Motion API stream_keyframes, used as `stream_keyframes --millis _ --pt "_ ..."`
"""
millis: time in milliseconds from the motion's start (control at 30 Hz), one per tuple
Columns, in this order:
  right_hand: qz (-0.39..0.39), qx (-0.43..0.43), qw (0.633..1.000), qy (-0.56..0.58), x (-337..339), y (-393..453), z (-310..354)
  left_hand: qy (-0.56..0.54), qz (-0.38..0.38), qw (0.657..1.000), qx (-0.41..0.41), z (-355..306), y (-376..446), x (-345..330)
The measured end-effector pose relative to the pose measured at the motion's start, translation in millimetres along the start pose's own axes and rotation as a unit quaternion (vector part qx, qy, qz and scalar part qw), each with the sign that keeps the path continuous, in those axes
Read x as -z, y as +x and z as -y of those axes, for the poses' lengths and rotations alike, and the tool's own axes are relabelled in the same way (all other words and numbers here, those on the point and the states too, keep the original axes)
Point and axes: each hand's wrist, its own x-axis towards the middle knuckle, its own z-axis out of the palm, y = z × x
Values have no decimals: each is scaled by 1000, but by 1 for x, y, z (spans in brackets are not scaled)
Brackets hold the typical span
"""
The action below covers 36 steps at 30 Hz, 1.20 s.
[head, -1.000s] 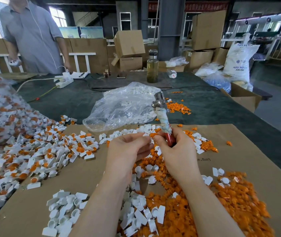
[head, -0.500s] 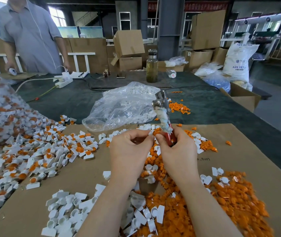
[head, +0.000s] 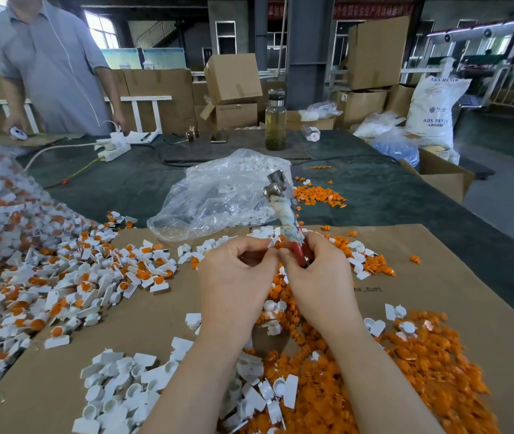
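1. The right hand (head: 318, 277) is over the middle of the cardboard sheet (head: 155, 324), its fingers curled tight round the red handle of a small hammer (head: 284, 214)
2. The hammer stands nearly upright, its metal head above the sheet's far edge
3. The left hand (head: 233, 277) has curled fingers, its thumb and forefinger tips meeting the right hand's; I cannot tell whether they pinch anything
4. Orange caps (head: 421, 371) cover the sheet's near right, and white parts (head: 118, 380) its near left
5. A clear bag (head: 218, 192) lies beyond its far edge on the desk (head: 390, 195)

Glass bottle (head: 275, 126) behind clear plastic bag (head: 218, 195) — power strip (head: 114, 151) left, white sack (head: 434, 111) right.
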Motion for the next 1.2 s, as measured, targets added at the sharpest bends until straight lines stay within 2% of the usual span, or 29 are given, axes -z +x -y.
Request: stream_keyframes --millis 200,367,567,767,1033,1200 --pt "63 3 998 28 3 1 -1 -21 -18 999 29 5 3 3" --pt "180 -49 978 97 19 2 -1 -90 -13 994 64 6 7 7" --pt "285 -76 955 46 37 4 -3 -176 -14 982 72 6 12 14" --pt "337 -89 937 21 40 4 -2 -201 -24 978 60 9 17 22" --pt "360 -78 929 -20 37 3 1 -185 -12 981 51 11 21 26" --pt "348 -55 936 -19 31 2 -5 -201 -22 978 55 10 21 27"
